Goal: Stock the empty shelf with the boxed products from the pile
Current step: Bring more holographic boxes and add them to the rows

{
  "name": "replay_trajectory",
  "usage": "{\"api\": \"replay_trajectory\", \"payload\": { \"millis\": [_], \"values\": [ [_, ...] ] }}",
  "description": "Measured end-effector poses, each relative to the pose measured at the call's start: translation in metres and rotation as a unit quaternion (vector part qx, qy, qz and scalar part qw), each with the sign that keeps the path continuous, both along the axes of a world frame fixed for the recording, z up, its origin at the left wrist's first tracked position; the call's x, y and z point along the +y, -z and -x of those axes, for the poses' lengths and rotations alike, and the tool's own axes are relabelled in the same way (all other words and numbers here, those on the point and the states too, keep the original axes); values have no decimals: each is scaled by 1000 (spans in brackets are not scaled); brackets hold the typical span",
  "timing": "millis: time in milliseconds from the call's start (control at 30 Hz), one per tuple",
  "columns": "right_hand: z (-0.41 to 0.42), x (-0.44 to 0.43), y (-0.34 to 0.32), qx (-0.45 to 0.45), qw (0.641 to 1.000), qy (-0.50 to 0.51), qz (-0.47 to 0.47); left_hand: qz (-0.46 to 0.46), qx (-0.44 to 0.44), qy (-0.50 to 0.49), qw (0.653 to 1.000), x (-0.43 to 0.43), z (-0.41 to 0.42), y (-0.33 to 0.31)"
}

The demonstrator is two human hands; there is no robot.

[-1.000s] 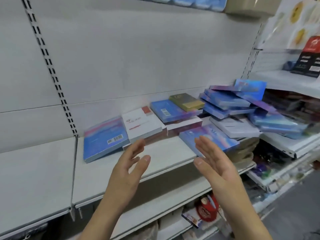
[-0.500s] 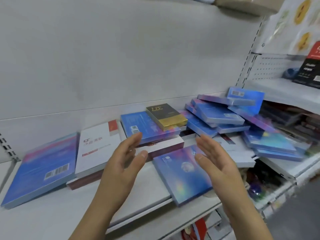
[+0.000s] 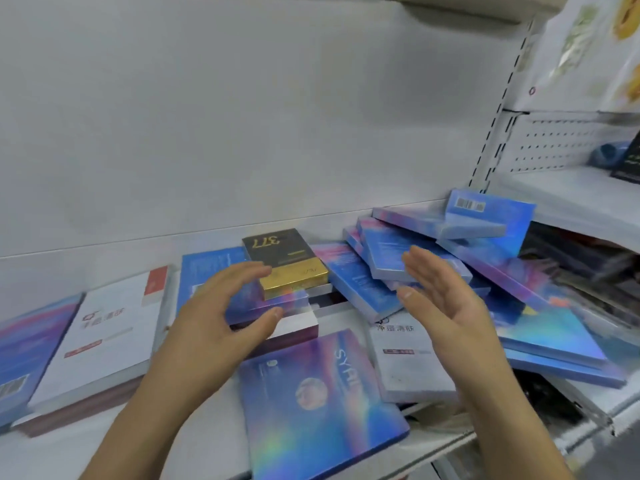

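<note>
Reaching step: left hand [image 3: 221, 323] and right hand [image 3: 446, 306] hover above the pile [image 3: 381, 261], each grip open and empty. Next, probably close both on the black-and-gold box [image 3: 284, 261].

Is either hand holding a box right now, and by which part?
Nothing is held. The left hand and right hand are both open over the pile; the left is spread beside the black-and-gold box.

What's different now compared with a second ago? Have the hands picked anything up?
Both hands reached forward into the pile. The left hand now curves its fingers around the blue box under the black-and-gold box; whether it grips yet is unclear. The right hand is open beside the stacked blue boxes. The boxes lie as before.
</note>
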State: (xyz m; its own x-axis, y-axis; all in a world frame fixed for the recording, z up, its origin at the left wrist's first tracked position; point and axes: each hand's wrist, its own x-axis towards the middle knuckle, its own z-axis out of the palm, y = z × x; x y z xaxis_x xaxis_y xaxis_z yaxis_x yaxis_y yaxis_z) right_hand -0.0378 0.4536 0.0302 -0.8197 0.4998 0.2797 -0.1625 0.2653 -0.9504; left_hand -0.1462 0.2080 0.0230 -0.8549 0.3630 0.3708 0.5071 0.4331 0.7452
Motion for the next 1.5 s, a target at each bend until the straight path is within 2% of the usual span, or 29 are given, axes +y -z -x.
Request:
{"api": "replay_trajectory", "payload": {
  "millis": [100,267,433,567,667,733,833,933,1000,1133,1267,1400,1500],
  "values": [
    [1,36,-8,9,1000,3,-19,-21,20,-12,1000,25,-4,-3],
    [4,88,-31,66,997,3,-47,-3,51,36,998,83,-11,-12],
    [9,135,-44,52,995,42,-69,34,29,51,998,133,0,-23],
    [21,150,-53,-38,983,48,-171,143,47,79,985,153,13,-27],
    [37,156,-48,-77,984,24,-157,183,37,90,978,167,21,-31],
    [51,172,-46,-72,984,78,-141,205,16,66,976,177,29,-34],
    [68,203,-48,-169,952,140,-212,231,9,47,972,190,40,-35],
    [83,219,-54,-287,919,105,-250,220,5,12,975,201,46,-36],
    [88,218,-62,-321,909,78,-253,229,-14,-20,973,209,49,-37],
    [87,219,-66,-323,920,50,-217,213,-104,-16,971,213,64,-36],
    [85,227,-53,-288,954,12,-79,95,-193,8,977,201,68,-46],
    [81,224,-46,-227,969,-46,89,-48,-216,-6,975,178,68,-81],
    [81,221,-41,-212,968,-32,134,-98,-179,-37,978,156,62,-116]
  ]
}}
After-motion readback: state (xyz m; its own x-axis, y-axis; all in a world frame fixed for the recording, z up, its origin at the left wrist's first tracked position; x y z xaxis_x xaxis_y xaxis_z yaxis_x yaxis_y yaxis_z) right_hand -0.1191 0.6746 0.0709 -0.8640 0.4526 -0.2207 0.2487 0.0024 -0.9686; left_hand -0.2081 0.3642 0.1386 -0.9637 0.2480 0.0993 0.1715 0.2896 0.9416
